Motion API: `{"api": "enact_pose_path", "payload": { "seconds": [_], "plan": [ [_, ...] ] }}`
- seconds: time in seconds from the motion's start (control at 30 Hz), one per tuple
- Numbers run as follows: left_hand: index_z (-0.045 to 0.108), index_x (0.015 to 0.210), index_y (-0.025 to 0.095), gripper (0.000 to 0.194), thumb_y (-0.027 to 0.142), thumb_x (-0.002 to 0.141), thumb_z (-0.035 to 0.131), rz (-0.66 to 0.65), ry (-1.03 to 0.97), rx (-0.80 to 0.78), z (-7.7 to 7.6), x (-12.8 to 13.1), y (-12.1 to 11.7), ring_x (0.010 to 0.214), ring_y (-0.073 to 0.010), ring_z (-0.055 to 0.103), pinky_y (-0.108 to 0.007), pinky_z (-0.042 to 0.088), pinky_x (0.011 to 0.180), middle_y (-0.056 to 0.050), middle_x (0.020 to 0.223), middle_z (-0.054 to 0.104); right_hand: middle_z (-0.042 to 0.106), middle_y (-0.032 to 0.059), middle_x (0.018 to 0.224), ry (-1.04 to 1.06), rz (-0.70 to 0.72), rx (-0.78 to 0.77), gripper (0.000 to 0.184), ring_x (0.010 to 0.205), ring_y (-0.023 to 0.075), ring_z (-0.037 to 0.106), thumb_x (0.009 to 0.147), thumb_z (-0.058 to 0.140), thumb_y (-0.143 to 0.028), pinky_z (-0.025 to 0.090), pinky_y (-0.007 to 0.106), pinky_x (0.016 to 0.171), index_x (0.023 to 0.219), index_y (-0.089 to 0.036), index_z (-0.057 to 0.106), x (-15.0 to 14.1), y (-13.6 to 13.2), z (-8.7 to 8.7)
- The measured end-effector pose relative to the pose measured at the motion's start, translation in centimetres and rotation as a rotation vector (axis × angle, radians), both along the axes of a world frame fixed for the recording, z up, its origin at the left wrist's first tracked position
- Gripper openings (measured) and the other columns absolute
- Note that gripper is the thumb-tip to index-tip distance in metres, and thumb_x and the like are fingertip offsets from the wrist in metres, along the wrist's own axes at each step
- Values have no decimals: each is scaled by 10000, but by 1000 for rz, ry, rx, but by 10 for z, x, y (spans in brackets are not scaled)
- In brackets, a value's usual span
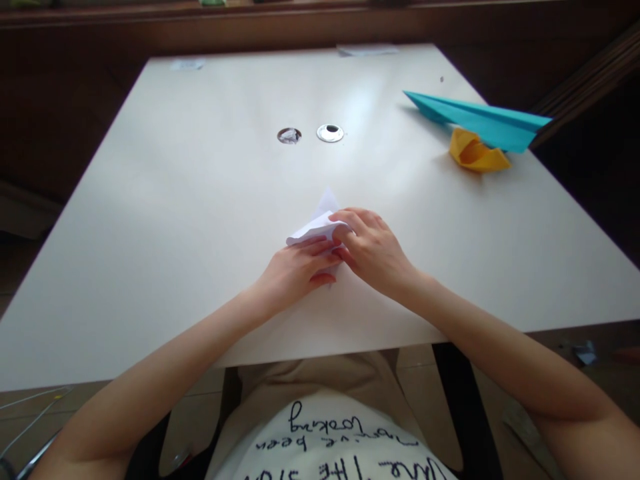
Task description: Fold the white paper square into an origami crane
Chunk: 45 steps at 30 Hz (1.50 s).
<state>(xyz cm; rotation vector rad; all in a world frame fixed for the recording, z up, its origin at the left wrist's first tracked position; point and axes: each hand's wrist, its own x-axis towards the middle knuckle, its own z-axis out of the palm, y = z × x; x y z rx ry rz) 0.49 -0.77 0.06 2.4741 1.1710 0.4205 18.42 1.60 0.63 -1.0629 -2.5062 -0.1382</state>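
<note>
A folded sheet of white paper [316,225] lies on the white table in front of me, one pointed corner sticking up away from me. My left hand [306,268] rests on its near part, fingers stretched out and flat over the folds. Bent fingers of my right hand [367,243] grip the paper's right side, fingertips on the upper fold. Both hands touch each other near the paper's middle, and they hide much of its lower half.
On the table's right side lie a blue paper plane [480,121] and a yellow paper boat [475,153], close together. Two round holes, one open [289,136] and one metal-rimmed [330,133], sit in the white tabletop [175,200]. Pale strips [367,50] mark the far edge.
</note>
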Motion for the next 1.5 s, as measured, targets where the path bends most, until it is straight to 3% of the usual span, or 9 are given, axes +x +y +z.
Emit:
{"api": "enact_pose_path", "payload": {
  "seconds": [0.27, 0.63, 0.9, 1.17, 1.37, 1.5],
  "plan": [
    [632, 1087, 286, 258, 284, 866, 500, -44, 84, 55, 7, 5, -3, 1182, -209, 514, -369, 456, 959, -4, 1273, 567, 592, 127, 1124, -20, 7, -21, 148, 1066, 256, 476, 838, 462, -127, 395, 398, 897, 903, -154, 591, 3, -1, 3],
    [606, 1130, 257, 293, 249, 907, 416, -33, 194, 131, 7, -2, -38, 1254, -234, 440, -372, 457, 970, -49, 1334, 505, 587, 109, 1128, -36, -5, -26, 146, 1070, 265, 478, 827, 479, -115, 385, 387, 917, 912, -148, 593, 4, -2, 3],
    [594, 1095, 187, 282, 212, 921, 374, -55, 171, 193, 11, 0, -52, 1106, -200, 557, -331, 517, 893, -73, 1190, 604, 592, 112, 1120, -17, -8, -40, 146, 1067, 263, 482, 813, 518, -119, 397, 398, 900, 932, -147, 597, 5, -2, 2],
    [633, 1021, 128, 234, 174, 888, 446, -97, 95, 325, 8, -4, -60, 1048, -223, 604, -345, 549, 857, -109, 1126, 644, 599, 97, 1119, -38, -19, -11, 147, 1050, 267, 496, 807, 545, -132, 396, 378, 907, 942, -132, 601, 5, -1, 1],
    [629, 1077, 212, 257, 296, 871, 500, -168, 18, 125, 6, -19, -57, 1190, -220, 513, -366, 484, 968, -70, 1259, 574, 592, 105, 1132, -38, -18, -31, 165, 1061, 262, 484, 805, 548, -128, 389, 381, 911, 963, -133, 594, 6, -1, 1],
    [486, 1255, 188, 416, 331, 865, 506, -181, 0, 36, 9, -24, -54, 1225, -229, 475, -401, 444, 1003, -92, 1283, 551, 591, 107, 1132, -34, -14, -34, 158, 1065, 265, 481, 806, 542, -123, 390, 390, 908, 956, -139, 590, 6, 0, 1]
  ]
}}
